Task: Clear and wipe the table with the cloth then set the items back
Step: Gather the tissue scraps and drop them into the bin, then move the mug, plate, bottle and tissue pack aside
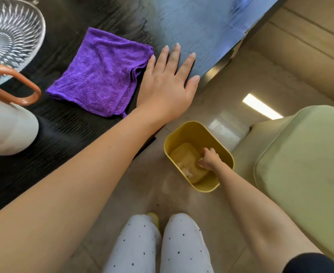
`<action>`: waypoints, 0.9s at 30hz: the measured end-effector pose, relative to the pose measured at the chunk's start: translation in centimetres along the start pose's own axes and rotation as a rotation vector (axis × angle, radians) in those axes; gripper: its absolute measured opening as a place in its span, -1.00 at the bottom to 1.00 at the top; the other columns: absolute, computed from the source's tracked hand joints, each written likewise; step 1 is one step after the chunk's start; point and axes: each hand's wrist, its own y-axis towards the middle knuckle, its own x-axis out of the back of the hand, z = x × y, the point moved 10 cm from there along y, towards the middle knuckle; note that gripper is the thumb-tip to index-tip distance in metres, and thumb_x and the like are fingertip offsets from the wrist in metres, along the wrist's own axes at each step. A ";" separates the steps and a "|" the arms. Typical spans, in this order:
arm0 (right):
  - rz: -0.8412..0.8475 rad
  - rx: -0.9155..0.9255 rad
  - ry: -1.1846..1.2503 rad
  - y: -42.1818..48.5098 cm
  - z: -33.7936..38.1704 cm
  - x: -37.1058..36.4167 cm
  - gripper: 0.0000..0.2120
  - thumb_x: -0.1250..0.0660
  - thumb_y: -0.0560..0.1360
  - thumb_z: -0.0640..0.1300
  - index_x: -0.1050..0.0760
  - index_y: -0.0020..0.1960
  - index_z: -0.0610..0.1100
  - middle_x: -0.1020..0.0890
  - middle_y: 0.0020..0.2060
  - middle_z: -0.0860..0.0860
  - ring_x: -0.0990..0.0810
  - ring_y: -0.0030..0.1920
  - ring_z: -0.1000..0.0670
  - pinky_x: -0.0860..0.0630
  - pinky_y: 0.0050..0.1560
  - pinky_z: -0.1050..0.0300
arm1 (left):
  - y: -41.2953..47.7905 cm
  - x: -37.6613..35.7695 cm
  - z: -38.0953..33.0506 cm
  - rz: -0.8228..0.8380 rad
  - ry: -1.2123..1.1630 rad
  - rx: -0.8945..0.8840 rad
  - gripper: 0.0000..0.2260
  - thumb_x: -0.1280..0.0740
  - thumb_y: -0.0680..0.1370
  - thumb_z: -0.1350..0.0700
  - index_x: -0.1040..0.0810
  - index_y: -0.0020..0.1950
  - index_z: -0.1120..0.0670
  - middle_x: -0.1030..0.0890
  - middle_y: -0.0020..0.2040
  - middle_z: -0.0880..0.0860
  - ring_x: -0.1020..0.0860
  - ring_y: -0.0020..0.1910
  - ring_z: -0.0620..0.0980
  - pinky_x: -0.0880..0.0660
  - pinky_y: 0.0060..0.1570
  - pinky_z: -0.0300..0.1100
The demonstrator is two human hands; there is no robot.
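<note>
Cloth [103, 72] touching flat, splayed left hand [166, 83], right hand [209, 158] grip unclear in bin [217, 134]

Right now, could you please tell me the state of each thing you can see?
purple cloth: folded, flat on the table
left hand: open, flat beside the cloth
right hand: inside the yellow bin
yellow bin: upright on the floor
glass bowl: upright, empty

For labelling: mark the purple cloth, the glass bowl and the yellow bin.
purple cloth [103, 75], head view, middle of the fabric.
glass bowl [8, 36], head view, patterned inside.
yellow bin [215, 134], head view, inner wall.
</note>
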 end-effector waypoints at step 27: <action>0.202 0.400 -0.511 -33.3 24.1 23.6 -0.53 -0.19 0.59 0.04 -0.33 0.43 -0.14 -0.50 0.31 -0.12 -0.52 0.27 -0.15 -0.51 0.23 -0.05 | -11.3 15.7 7.8 0.672 -0.281 0.192 -0.56 -0.15 0.61 -0.04 -0.31 0.47 0.05 -0.35 0.48 0.05 -0.33 0.44 0.05 -0.26 0.42 -0.06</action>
